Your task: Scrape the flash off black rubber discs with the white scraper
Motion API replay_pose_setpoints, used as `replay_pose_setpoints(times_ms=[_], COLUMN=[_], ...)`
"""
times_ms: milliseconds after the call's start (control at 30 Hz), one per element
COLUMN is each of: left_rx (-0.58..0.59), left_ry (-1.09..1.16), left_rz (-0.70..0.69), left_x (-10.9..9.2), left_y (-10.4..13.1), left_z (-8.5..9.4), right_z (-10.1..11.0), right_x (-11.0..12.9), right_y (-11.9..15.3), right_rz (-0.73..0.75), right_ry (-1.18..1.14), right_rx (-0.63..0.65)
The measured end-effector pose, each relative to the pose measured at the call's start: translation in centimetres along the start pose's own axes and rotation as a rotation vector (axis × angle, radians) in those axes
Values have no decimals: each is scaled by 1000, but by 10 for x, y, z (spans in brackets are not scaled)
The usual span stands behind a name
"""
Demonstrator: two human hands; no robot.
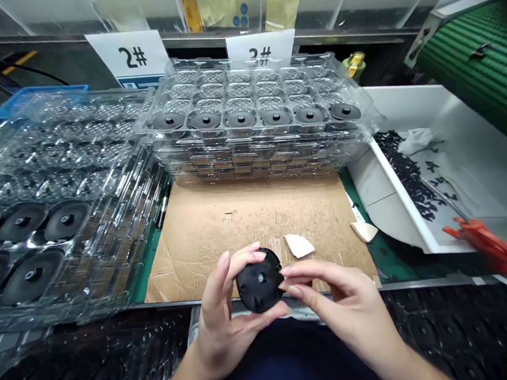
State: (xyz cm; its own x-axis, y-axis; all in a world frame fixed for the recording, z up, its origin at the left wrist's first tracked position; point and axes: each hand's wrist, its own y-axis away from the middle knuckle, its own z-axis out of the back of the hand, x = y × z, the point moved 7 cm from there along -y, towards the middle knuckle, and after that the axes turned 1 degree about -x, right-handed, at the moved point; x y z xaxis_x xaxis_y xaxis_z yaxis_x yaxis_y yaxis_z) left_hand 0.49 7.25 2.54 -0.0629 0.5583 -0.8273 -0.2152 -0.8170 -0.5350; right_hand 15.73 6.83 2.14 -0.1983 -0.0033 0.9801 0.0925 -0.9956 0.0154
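A round black plastic disc point(260, 291) with a small light hub in its middle is held above the front edge of the cardboard. My left hand point(229, 310) grips it from the left, fingers over the top rim and thumb under the bottom. At the disc's right rim, my right hand point(339, 300) has thumb and forefinger pinched together; whatever lies between those fingertips is too small or hidden to make out. Just behind the disc, a pale wedge-shaped piece point(299, 246) rests on the cardboard sheet point(203, 216).
Clear plastic trays point(250, 149) with black discs are stacked at the back. More trays point(108, 223) stand on the left. A white bin point(487, 185) at right holds small black parts point(404, 171). An orange-handled tool point(485, 243) lies on its front edge. Another pale wedge point(364, 231) is nearby.
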Motion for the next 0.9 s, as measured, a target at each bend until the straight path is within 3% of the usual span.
replay_pose_setpoints(times_ms=[167, 400, 500, 600, 767, 900], left_rx=[23, 37, 37, 10, -54, -67], left_ry=[-150, -230, -246, -153, -5, 25], left_rz=[-114, -142, -144, -76, 55, 125], left_x=[-8, -9, -10, -8, -1, 2], left_y=[-1, 1, 1, 0, 3, 7], left_z=[-8, -14, -17, -20, -21, -23], right_z=[3, 4, 7, 9, 8, 18], right_x=[-4, -21, -21, -22, -40, -49], right_y=[-1, 1, 2, 3, 11, 21], right_rz=[-41, -189, -180, -153, -235, -204], right_ry=[-23, -198, -209, -232, -404, -312], right_rx=[-35, -20, -31, -42, -65, -102])
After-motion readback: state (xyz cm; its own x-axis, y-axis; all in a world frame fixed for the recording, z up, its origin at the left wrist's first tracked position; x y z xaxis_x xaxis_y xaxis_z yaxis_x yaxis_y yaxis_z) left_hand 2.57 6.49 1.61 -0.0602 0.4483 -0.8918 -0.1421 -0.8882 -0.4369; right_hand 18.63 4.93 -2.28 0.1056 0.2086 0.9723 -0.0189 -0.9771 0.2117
